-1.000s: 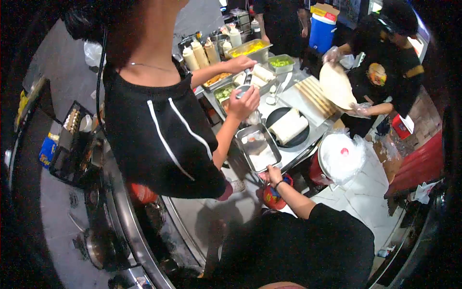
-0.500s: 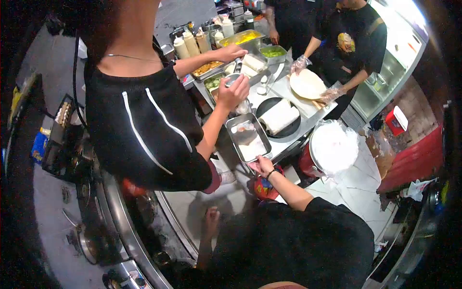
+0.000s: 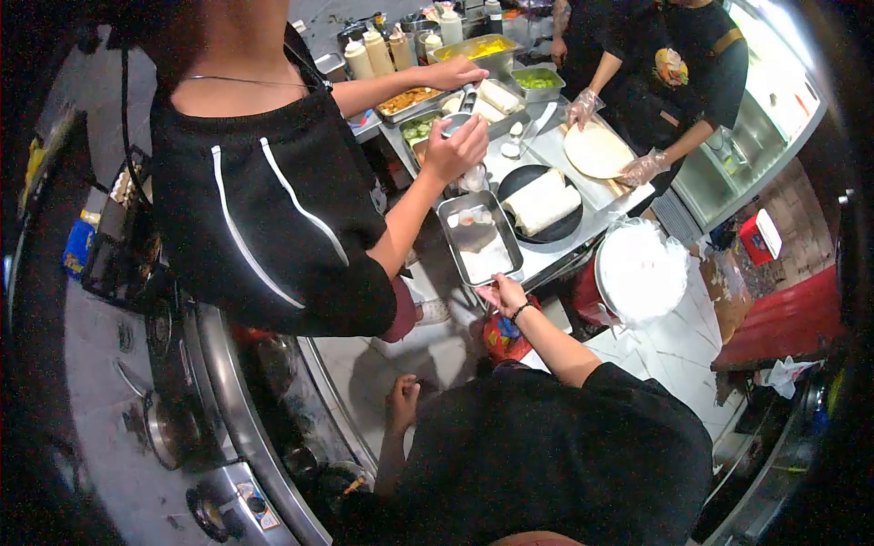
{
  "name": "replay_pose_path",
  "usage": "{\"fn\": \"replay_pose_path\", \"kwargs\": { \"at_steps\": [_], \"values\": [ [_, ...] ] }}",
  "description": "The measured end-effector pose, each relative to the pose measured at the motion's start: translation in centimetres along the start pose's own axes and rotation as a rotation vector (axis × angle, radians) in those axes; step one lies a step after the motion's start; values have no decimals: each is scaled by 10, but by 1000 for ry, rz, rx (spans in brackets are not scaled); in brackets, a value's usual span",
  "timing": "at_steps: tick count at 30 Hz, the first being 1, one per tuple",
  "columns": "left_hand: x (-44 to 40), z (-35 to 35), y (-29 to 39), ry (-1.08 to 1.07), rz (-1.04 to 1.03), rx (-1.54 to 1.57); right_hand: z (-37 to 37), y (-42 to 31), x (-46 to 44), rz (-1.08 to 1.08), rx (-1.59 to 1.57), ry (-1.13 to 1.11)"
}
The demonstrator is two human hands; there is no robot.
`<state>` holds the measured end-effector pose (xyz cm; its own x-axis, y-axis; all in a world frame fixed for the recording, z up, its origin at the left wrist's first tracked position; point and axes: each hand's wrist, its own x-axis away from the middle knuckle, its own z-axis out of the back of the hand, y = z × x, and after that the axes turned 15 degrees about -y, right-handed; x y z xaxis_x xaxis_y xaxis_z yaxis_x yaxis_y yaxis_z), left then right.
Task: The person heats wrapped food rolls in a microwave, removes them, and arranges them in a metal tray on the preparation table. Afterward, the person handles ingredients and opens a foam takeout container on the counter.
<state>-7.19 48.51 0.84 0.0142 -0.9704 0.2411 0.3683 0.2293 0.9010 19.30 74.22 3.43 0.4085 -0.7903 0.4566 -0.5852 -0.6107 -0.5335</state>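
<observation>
My right hand [image 3: 503,293] is closed on the near rim of a metal tray [image 3: 454,247], which holds something white and small pinkish pieces. Low at my left side, my left hand [image 3: 403,400] hangs with loosely bent, parted fingers and nothing visible in it. Beside the tray, a large white wrap [image 3: 541,201] lies on a round black pan [image 3: 566,225]. A co-worker on the left grips a metal utensil [image 3: 469,98] and a small metal cup [image 3: 455,125] above the counter. Another co-worker's gloved hands hold a round flatbread [image 3: 596,151] over the board.
Behind are sauce bottles [image 3: 378,51] and trays of yellow [image 3: 490,49] and green food [image 3: 537,80]. A plastic-covered red bucket [image 3: 641,276] stands right of the counter. Metal stove equipment [image 3: 248,428] lies at the left. One more person stands at the back.
The view has shifted. The gloved co-worker has lowered the flatbread from upright to nearly flat over the board. My left hand has come into clearer view; my right hand stays on the tray.
</observation>
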Motion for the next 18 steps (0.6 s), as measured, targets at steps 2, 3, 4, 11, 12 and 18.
{"fn": "replay_pose_path", "kwargs": {
  "at_steps": [2,3,4,11,12,18],
  "values": [
    [1,3,5,-21,37,-9,0,-1,3,4,10,-19],
    [2,4,7,-42,72,-17,0,-1,4,10,20,-38],
    [3,3,9,-41,71,-16,-1,-1,4,10,21,-39],
    [1,-8,15,-7,-26,-45,5,-1,0,6,13,-55],
    [1,-10,12,7,-83,-11,4,-2,2,2,9,-37],
    [-1,-15,2,-64,-37,72,-4,-7,7,-9,-3,-32]
  ]
}}
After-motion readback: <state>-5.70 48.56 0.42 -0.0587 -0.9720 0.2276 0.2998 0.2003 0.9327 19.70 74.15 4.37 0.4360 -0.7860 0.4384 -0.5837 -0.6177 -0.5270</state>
